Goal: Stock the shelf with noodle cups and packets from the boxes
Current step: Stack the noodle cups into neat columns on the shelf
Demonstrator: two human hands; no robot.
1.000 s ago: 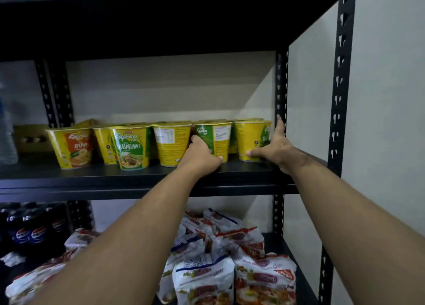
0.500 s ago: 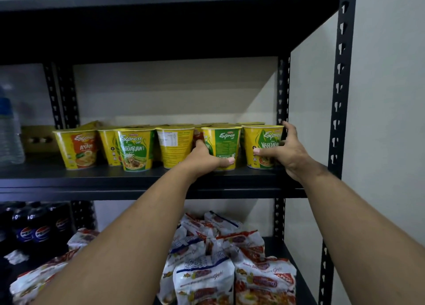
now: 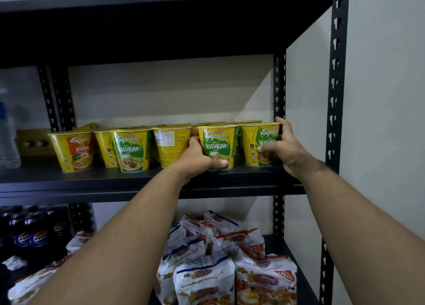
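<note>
Both cups [image 3: 217,145] read "Express Cup Vegetarian"; neighbour cup [image 3: 77,149] "Ayam".

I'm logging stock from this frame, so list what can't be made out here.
- Back row of cups, head view: only rims show behind the front row; flavours and count unreadable.
- Rightmost cup: right hand covers part of its label.
- Water bottle: cut by the left edge, blurred.
- Cola bottles: dark; count unclear.
- Packets: cut by the bottom edge and the arms.
- Boxes: out of view.
</note>
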